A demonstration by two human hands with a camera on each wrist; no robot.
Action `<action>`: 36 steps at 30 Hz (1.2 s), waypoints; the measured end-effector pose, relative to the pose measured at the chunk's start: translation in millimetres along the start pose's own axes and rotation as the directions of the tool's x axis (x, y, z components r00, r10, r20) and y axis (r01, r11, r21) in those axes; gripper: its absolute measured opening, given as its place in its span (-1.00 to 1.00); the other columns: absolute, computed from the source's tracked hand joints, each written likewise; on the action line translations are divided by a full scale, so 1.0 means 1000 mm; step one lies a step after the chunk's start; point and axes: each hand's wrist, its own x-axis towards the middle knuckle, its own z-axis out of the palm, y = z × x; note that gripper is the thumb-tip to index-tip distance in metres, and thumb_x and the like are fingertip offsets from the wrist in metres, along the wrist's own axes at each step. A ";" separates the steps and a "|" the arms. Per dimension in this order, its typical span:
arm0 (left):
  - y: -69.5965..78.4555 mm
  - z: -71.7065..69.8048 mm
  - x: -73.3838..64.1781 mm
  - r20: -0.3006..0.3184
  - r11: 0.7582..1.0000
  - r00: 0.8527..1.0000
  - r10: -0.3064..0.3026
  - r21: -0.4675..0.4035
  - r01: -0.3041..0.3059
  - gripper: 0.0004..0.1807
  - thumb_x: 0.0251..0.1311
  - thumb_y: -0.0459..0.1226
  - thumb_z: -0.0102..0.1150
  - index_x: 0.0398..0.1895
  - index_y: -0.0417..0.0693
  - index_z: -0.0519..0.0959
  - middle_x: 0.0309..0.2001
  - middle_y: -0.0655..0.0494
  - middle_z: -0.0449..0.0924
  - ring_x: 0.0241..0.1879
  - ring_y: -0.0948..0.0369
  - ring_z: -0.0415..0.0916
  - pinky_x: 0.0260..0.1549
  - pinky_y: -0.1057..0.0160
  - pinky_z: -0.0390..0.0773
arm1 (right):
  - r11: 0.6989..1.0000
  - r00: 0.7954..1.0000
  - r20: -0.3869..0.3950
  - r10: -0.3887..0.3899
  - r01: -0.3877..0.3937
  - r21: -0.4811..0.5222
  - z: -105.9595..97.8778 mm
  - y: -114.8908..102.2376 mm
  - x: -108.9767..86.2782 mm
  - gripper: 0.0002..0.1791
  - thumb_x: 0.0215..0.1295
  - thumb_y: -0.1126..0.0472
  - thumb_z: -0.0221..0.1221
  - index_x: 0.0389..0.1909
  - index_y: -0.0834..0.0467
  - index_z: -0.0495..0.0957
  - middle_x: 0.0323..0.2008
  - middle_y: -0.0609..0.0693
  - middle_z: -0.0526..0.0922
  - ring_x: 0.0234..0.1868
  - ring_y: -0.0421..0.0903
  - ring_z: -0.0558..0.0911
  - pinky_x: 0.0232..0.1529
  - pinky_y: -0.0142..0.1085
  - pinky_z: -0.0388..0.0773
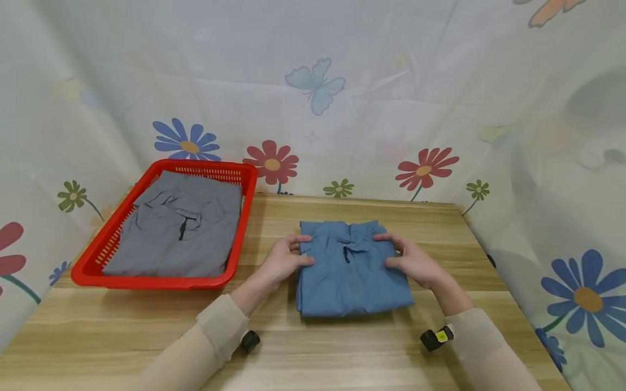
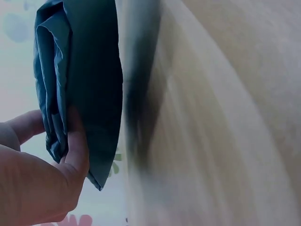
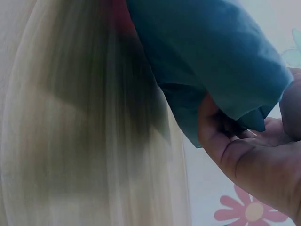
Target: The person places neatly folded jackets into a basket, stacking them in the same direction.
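Observation:
A blue folded jacket (image 1: 354, 290) with a collar and a dark zipper pull faces up between both hands. My left hand (image 1: 283, 258) grips its left edge, thumb on top and fingers tucked beneath the folded layers, as the left wrist view shows. On the opposite edge my right hand (image 1: 414, 262) holds the jacket the same way, its fingers under the fold in the right wrist view. Both wrist views show the folded jacket (image 2: 94, 84) raised off the wooden table, with a shadow below it.
To the left stands a red plastic basket (image 1: 161, 282) with slotted walls. Inside it lies a grey folded jacket (image 1: 156, 250), zipper pull upward. The wooden table (image 1: 342, 353) runs back to a curtain (image 1: 371, 136) printed with flowers and butterflies. Each sleeve cuff carries a small black device.

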 end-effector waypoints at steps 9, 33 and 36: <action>0.025 -0.012 -0.009 0.014 1.000 1.000 0.025 -0.010 -0.025 -0.41 0.24 -0.45 0.36 0.36 -0.12 0.50 0.30 -0.17 0.45 0.12 -0.01 0.45 -0.01 0.16 0.61 | 1.000 1.000 -0.020 0.016 -0.016 -0.014 0.000 -0.018 0.001 -0.34 0.30 0.43 0.17 0.45 0.16 0.35 0.42 0.32 0.24 0.24 0.24 0.35 0.09 -0.05 0.40; 0.078 -0.061 -0.021 0.008 0.992 0.998 0.059 0.109 -0.060 -0.37 0.31 -0.35 0.34 0.44 -0.12 0.42 0.38 -0.15 0.35 0.21 -0.07 0.38 0.04 0.08 0.63 | 0.999 0.998 -0.060 0.029 -0.031 -0.034 0.011 -0.083 0.021 -0.35 0.29 0.43 0.14 0.43 0.14 0.37 0.47 0.27 0.23 0.25 0.20 0.40 0.02 -0.06 0.47; 0.084 -0.070 -0.023 0.001 0.989 0.998 0.056 0.136 -0.056 -0.37 0.32 -0.34 0.34 0.45 -0.11 0.41 0.41 -0.14 0.32 0.23 -0.07 0.34 -0.04 0.15 0.63 | 0.999 0.998 -0.050 0.025 -0.027 -0.040 0.014 -0.095 0.023 -0.34 0.30 0.43 0.13 0.44 0.15 0.36 0.50 0.26 0.19 0.26 0.19 0.40 0.04 -0.05 0.47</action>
